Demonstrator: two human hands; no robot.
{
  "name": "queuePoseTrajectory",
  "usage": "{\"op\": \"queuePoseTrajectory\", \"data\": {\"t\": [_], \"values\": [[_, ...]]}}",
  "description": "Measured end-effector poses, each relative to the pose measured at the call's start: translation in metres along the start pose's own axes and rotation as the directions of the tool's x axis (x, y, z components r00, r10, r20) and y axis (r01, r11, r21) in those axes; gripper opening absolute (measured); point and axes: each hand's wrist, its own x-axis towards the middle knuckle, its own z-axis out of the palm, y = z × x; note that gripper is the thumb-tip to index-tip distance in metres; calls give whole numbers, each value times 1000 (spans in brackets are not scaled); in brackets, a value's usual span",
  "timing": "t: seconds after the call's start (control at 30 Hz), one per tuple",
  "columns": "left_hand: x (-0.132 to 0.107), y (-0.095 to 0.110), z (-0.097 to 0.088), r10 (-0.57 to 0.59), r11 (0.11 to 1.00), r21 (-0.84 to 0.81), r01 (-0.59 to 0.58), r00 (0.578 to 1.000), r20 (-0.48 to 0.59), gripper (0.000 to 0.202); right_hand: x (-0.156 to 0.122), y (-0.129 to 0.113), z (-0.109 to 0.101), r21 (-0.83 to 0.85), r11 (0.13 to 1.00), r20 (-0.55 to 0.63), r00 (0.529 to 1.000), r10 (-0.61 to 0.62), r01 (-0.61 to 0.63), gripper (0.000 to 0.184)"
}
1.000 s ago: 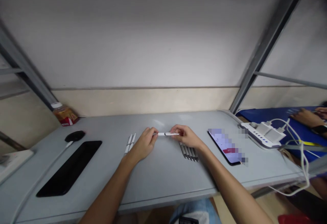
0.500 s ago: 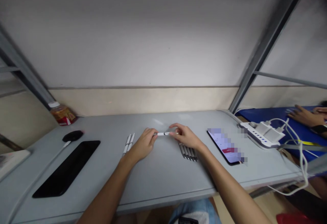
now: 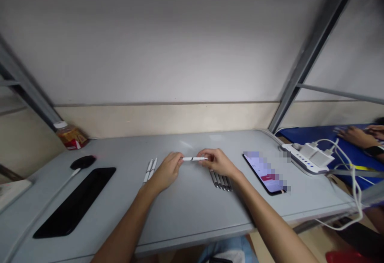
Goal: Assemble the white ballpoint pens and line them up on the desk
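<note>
A white pen with a dark band near its middle is held level above the grey desk, between my two hands. The fingers of my left hand are closed on its left end. My right hand pinches the right end between thumb and fingers. Left of my left hand lie two white pens side by side, partly behind the wrist. Under my right hand is a row of several pens with silvery tips; the hand hides their far ends.
The grey desk also bears a lit phone, a white power strip with plugs and cables, a black flat slab, a black mouse-like object and a bottle. At far right, another person's hands are over a blue surface.
My right hand's fingers have closed in on the pen's right end, and more of the pen shows between my hands. The view has shifted slightly.
</note>
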Motion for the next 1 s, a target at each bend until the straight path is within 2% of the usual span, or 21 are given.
{"op": "queuePoseTrajectory", "data": {"t": [0.1,0.2,0.3,0.33,0.4,0.5,0.6,0.83,0.93,1.0], "values": [[0,0,1,13,1000,23,-14,1000,8,27,0,2,3,23,994,82,991,108,-110,41],[0,-1,1,18,1000,24,-18,1000,4,27,0,3,7,-35,992,24,992,121,-120,53],[0,-5,3,-4,1000,29,4,1000,-10,26,0,0,9,-112,994,-76,997,11,-19,34],[0,-6,4,-15,999,35,15,1000,-13,27,0,-2,9,-143,989,-95,995,-38,24,37],[0,-10,6,-32,999,42,32,999,-15,29,-1,-4,10,-203,973,-86,988,-128,108,43],[0,-14,7,-38,999,23,38,999,-4,30,-2,-3,10,-264,950,-44,981,-187,169,26],[1,-15,7,-42,999,-7,43,999,18,26,-3,-1,13,-321,939,-29,989,-142,125,25],[1,-17,7,-11,1000,3,11,1000,22,24,0,7,23,-533,846,1,1000,-27,23,37],[1,-18,8,1,1000,24,-1,1000,27,24,0,8,25,-493,870,-3,1000,-14,10,37],[1,-18,8,2,1000,21,-3,1000,26,24,0,7,24,-394,919,-18,1000,-2,-5,36]]}}
